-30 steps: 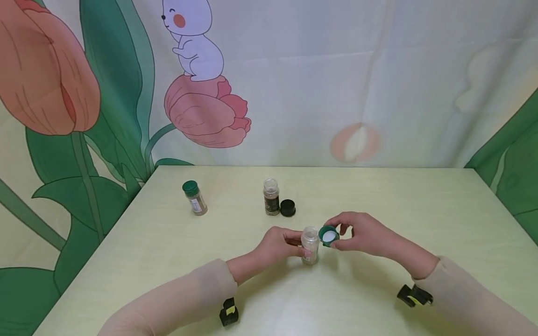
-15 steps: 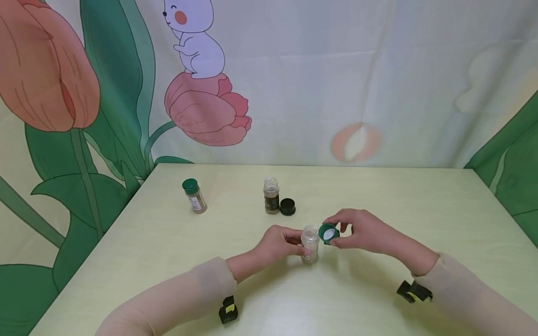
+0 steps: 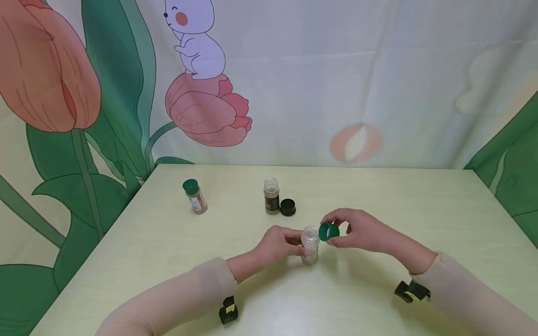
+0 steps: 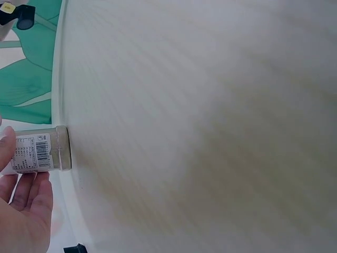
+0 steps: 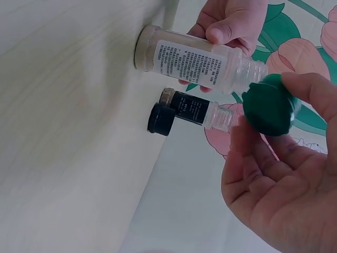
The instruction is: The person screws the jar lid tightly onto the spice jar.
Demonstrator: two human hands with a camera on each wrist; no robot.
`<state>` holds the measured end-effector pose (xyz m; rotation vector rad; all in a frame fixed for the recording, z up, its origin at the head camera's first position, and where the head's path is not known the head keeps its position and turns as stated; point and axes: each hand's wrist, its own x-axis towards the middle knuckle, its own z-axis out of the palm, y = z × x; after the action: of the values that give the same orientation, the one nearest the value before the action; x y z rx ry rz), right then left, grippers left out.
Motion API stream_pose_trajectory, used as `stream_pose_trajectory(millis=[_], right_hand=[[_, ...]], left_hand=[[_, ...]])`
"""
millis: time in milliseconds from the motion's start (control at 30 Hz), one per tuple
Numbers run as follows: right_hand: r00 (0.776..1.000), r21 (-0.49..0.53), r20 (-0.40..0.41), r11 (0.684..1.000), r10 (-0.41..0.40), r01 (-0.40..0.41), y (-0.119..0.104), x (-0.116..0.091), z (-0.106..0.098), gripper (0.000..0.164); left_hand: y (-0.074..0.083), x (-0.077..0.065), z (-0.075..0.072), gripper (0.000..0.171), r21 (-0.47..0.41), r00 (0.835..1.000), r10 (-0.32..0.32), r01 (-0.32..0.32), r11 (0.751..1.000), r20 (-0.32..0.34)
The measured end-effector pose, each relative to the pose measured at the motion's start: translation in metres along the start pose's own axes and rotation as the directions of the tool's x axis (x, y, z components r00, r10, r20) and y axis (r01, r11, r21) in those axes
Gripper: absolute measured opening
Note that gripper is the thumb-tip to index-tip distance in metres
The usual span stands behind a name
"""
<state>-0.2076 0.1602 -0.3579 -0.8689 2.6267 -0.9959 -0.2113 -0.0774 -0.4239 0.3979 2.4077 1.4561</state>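
Gripped between thumb and fingers of the left hand (image 3: 277,245), the clear jar (image 3: 310,243) is upright; just right of its open mouth, the right hand (image 3: 359,231) pinches the green lid (image 3: 327,232), tilted. Beyond are the black cap (image 3: 287,207), the uncapped black-labelled jar (image 3: 272,200) and, farther left, a green-capped jar (image 3: 195,198).

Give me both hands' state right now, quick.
Left hand: holding the uncapped clear jar by its side.
Right hand: holding the green cap beside the jar's mouth.
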Motion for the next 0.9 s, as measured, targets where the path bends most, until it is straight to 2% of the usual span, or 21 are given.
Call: stream_pose_trajectory(millis=[167,500,900], right_hand=[[1.000,0.032,0.010,0.999,-0.004,0.004,0.002,0.003,0.002,0.037],[0.999,0.109,-0.024,0.993,-0.032,0.034,0.005,0.010,0.012,0.032],[0.999,0.080,-0.033,0.996,-0.042,0.044,0.002,0.020,0.020,0.034]], left_hand=[[-0.001,0.000,0.000,0.041,-0.012,1.000,-0.005,0.005,1.000,0.002],[0.001,0.000,0.000,0.040,-0.021,1.000,-0.016,0.017,1.000,0.008],[-0.001,-0.003,-0.003,0.037,-0.042,0.998,0.054,-0.053,0.998,0.031]])
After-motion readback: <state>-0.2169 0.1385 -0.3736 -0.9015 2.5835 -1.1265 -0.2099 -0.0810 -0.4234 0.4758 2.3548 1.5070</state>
